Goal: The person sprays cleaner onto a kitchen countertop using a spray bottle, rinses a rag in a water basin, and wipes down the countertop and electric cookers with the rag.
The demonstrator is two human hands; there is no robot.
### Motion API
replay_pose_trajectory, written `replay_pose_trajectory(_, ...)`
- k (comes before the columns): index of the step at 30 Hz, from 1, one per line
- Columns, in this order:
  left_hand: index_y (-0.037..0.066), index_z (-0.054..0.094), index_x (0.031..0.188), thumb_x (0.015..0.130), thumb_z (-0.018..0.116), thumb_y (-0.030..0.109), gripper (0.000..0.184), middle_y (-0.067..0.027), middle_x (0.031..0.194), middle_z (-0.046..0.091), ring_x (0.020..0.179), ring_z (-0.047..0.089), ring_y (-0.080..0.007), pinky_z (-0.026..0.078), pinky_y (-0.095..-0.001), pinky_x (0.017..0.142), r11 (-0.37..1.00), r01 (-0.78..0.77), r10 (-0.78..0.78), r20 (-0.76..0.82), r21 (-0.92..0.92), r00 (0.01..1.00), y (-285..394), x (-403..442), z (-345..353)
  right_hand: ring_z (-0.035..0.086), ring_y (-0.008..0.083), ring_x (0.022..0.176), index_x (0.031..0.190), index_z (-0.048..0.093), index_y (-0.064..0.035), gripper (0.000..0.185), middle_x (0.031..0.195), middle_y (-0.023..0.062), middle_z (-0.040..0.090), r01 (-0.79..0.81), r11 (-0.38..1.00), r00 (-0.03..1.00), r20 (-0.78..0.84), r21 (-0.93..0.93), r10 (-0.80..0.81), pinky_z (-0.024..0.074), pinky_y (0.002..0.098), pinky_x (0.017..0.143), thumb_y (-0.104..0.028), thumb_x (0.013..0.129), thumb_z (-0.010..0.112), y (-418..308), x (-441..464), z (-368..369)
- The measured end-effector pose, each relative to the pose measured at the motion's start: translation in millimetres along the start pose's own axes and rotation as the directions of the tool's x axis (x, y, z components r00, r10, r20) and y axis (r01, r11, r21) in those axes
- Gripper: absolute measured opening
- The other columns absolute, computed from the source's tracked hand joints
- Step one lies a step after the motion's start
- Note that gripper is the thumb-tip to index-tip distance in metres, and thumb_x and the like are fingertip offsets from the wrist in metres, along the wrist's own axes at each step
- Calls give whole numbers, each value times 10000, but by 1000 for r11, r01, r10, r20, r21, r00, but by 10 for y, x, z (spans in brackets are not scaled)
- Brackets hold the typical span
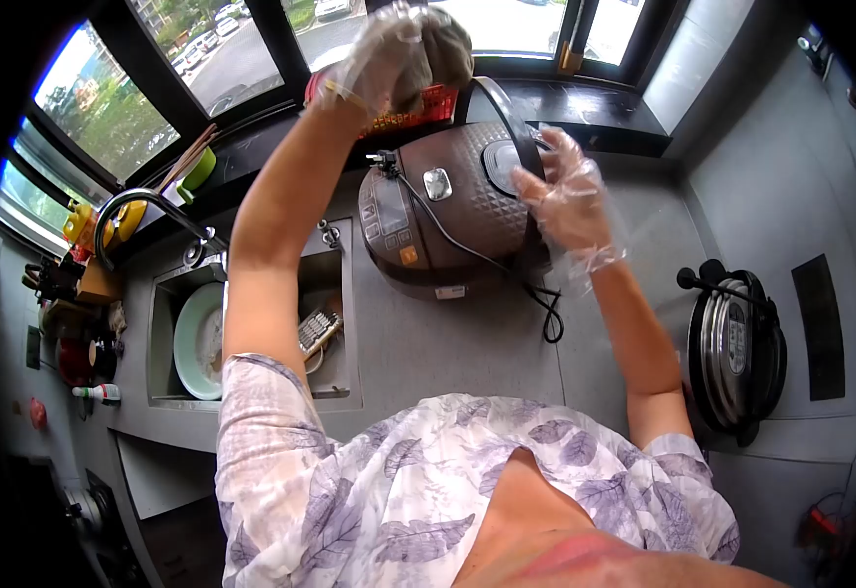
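I see the left hand (384, 61) up by the window, its fingers squeezed on a grey-green cloth (445, 57), while the right hand (570, 201), thumb and fingers apart, is beside the brown cooker (482, 216) sitting on the grey worktop (634, 216).

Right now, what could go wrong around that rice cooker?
Snag: the cord lies loose across the rice cooker; moving the cooker could drag it.
Drop: the plug sits at the cooker's sink-side edge and might slip toward the sink.
Slip: the right hand's loose plastic glove may weaken its grip.
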State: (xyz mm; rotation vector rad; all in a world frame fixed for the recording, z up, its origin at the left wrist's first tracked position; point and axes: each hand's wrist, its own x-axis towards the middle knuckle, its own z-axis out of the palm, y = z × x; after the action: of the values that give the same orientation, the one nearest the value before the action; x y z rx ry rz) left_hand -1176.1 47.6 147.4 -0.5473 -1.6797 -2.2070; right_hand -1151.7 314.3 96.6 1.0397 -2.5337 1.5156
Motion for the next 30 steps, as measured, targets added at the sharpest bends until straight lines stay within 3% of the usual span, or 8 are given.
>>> replay_pose_trajectory(4,-4,618,998,869,551,254,297,-105,884,638,740,631,-165,524,-263,655,990,140,-131,-177,35,975,-511,50,-31,505,58,600,1258,448,-1,424,855,23,543,42,999,993,-110,-34,-45,462,213,448,-51,862,590,281,-30,190)
replay_pose_trajectory(8,-5,628,959,900,489,333,370,-118,866,643,766,628,-171,520,-281,690,976,15,15,-134,216,991,-901,-9,-128,484,31,538,1284,444,5,422,827,14,555,-31,980,983,-173,197,66,411,202,368,-74,886,560,99,-72,197)
replay_pose_trajectory(13,11,617,984,904,476,256,293,-93,890,626,764,622,-148,501,-257,699,979,162,-152,-91,121,984,-1195,-22,-192,461,19,469,1285,452,10,414,747,-1,567,34,996,974,-225,80,-15,398,191,367,-85,893,548,317,-58,172)
replay_pose_trajectory(15,12,603,1006,899,495,201,242,-85,873,624,775,610,-151,493,-263,703,673,-236,178,157,701,971,-1417,16,-520,455,18,458,1280,458,13,409,729,-3,567,41,984,973,-231,173,0,396,190,369,-85,893,548,305,-51,167)
replay_pose_trajectory(19,1,508,1194,820,607,140,412,-98,1042,620,926,606,-158,488,-273,822,899,437,-436,56,-2,898,-1265,-42,-531,448,21,453,1270,464,21,404,707,-4,558,35,983,976,-219,183,6,389,192,373,-86,891,551,374,-51,135)
replay_pose_trajectory(21,-1,471,1242,793,645,101,492,-97,1081,609,948,603,-164,482,-273,841,896,442,-443,123,31,888,-1175,-42,-436,447,26,451,1268,465,23,404,693,-6,549,8,983,977,-209,181,31,385,195,374,-87,890,554,359,-72,143)
replay_pose_trajectory(27,87,600,1119,743,760,208,426,-20,1007,632,928,585,-115,472,-247,813,868,295,-361,100,398,927,-1380,251,-347,601,230,889,1196,516,31,412,974,164,614,-41,981,972,-222,188,83,458,315,826,-158,845,622,308,-74,168)
replay_pose_trajectory(30,86,656,993,731,757,184,297,-11,940,646,841,592,-110,485,-253,766,720,257,-403,86,645,911,-1039,293,-21,592,192,837,1183,519,37,393,931,142,614,52,980,970,-242,193,-4,464,305,787,-141,845,612,250,-68,183)
